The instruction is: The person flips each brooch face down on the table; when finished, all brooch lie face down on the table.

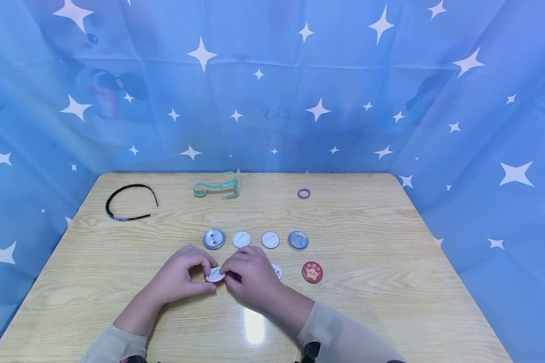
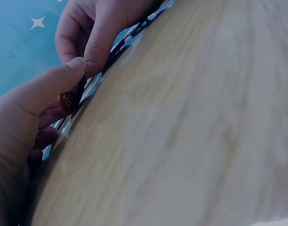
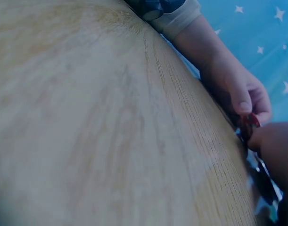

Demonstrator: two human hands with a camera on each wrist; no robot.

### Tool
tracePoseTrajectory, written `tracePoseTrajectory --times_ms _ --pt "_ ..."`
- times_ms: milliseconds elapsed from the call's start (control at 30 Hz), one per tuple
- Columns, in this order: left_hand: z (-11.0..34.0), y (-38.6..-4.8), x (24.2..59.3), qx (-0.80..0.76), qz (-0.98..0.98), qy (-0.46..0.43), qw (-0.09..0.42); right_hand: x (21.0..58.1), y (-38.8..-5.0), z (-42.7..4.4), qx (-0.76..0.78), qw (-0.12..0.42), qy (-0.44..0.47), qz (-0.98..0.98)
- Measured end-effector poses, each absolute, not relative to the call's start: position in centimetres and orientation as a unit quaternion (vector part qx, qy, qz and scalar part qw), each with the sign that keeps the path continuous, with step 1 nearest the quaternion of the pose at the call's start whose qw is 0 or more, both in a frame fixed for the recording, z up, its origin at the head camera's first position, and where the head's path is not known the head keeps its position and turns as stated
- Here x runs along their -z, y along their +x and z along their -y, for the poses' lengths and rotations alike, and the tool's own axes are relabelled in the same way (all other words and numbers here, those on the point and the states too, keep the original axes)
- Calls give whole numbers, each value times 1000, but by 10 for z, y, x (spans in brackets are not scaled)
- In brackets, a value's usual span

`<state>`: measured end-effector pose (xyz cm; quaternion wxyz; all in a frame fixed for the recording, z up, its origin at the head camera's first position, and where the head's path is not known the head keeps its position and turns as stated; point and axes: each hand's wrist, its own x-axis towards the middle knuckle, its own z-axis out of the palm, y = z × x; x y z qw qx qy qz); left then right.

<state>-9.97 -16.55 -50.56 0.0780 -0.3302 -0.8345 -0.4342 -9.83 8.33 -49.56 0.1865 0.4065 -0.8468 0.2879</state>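
My left hand [image 1: 183, 275] pinches a round pin badge [image 1: 215, 275] by its left edge, between thumb and fingers. At the other edge, the fingertips of my right hand [image 1: 254, 277] pinch the same badge. Its white back with the pin faces up in the head view, tilted slightly, while both wrist views catch its red face [image 2: 68, 100]. Beyond the hands lies a row of badges backs up: a silver one [image 1: 214, 239], a white one [image 1: 241, 239], another white one [image 1: 270, 240] and a silver one [image 1: 298, 240]. A whitish badge [image 1: 277, 271] is partly hidden by my right hand.
Right of my right hand lies a red badge [image 1: 312, 272] with a yellow star face. Farther back on the wooden table [image 1: 368, 227] are a black headband [image 1: 131, 186], a teal strap-like item [image 1: 215, 186] and a purple ring [image 1: 304, 193]. A blue starry curtain [image 1: 272, 91] surrounds the table.
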Motion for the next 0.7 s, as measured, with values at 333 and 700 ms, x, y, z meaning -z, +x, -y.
tracePoseTrajectory --times_ms 333,700 --pt "165 -102 505 429 833 -342 73 491 -97 -84 -251 150 420 859" --pt "166 -101 507 424 833 -346 76 491 -95 -85 -220 148 425 865"
